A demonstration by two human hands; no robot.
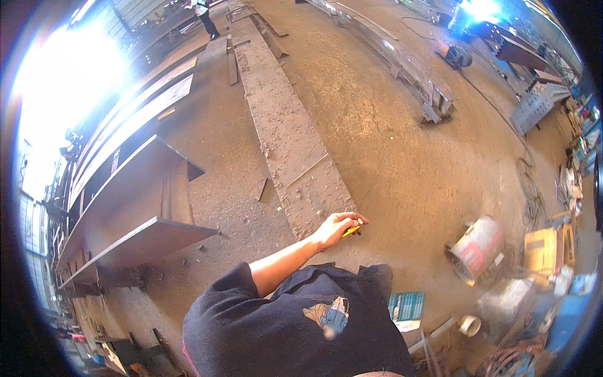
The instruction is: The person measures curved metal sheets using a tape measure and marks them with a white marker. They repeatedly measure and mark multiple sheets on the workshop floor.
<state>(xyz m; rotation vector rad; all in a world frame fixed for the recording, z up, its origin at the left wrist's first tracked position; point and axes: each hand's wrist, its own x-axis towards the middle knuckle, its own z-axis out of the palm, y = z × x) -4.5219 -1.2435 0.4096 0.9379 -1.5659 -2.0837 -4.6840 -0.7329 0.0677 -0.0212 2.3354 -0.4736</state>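
My left hand [336, 231] is closed around a slim yellow object [350, 232], whose exact kind I cannot make out. A small pale tip shows by the fingers. The hand is over the near end of a long, rusty steel beam [292, 135], whose flat top is dotted with lumps and flakes; whether it touches the steel is unclear. A thin straight strip [308, 170] lies across that surface. My right hand does not show; only the dark sleeve [377, 276] on that side is visible.
Large steel sections [138, 245] stand at left, with long bars behind. Another beam [402, 66] lies at far right. A metal drum [476, 249], yellow box [548, 252], teal booklet [407, 306] and cables [531, 188] are on the right. Far off are a person [205, 17] and bright welding glare [480, 11].
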